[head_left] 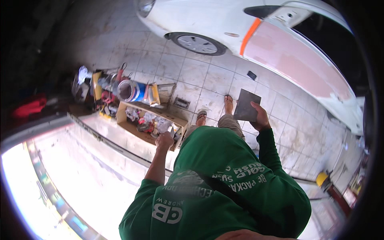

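Note:
My right hand [261, 116] grips a flat, dark square plate [247, 103] by its right side, out over the tiled floor. My left hand [163, 140] is closed on a small pale flat tool [172, 131], which looks like a scraper, just above an open cardboard box [125, 127] of crumpled plastic, rags and small items. Both forearms come up beside the green shirt on my body.
A white car [222, 16] with pink patches and orange tape stands ahead. A blue bucket [137, 92] and cluttered tools sit left, beside a metal rail [96, 136]. A small dark object [252, 75] lies on the tiles [192, 72]. A yellow-topped object [323, 180] is lower right.

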{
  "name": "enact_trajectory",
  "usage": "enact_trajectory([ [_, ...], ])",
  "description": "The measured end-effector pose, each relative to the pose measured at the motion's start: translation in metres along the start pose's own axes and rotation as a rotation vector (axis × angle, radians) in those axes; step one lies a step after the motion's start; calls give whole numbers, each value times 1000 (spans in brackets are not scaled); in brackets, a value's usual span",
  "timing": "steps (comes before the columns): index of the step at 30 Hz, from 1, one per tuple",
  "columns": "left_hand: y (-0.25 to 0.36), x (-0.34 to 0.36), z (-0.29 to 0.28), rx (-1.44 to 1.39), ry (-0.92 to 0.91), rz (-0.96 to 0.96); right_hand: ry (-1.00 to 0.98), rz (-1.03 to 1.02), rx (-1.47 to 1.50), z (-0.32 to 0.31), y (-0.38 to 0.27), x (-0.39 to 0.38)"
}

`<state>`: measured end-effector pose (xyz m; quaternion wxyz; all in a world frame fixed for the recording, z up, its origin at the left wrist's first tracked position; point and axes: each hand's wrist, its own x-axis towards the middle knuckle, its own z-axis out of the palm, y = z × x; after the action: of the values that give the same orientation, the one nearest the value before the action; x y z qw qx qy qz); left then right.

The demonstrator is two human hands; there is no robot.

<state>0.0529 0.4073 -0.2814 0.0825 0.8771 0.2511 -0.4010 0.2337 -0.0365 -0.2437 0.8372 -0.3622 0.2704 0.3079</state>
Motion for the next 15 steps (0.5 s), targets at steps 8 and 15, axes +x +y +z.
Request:
enact_trajectory([
  [8,60,-158,156,-405,-535,-271,-208,47,-685,-20,-52,148],
  [15,141,-217,218,-776,-506,-429,-906,-712,-1392,59,-59,227],
])
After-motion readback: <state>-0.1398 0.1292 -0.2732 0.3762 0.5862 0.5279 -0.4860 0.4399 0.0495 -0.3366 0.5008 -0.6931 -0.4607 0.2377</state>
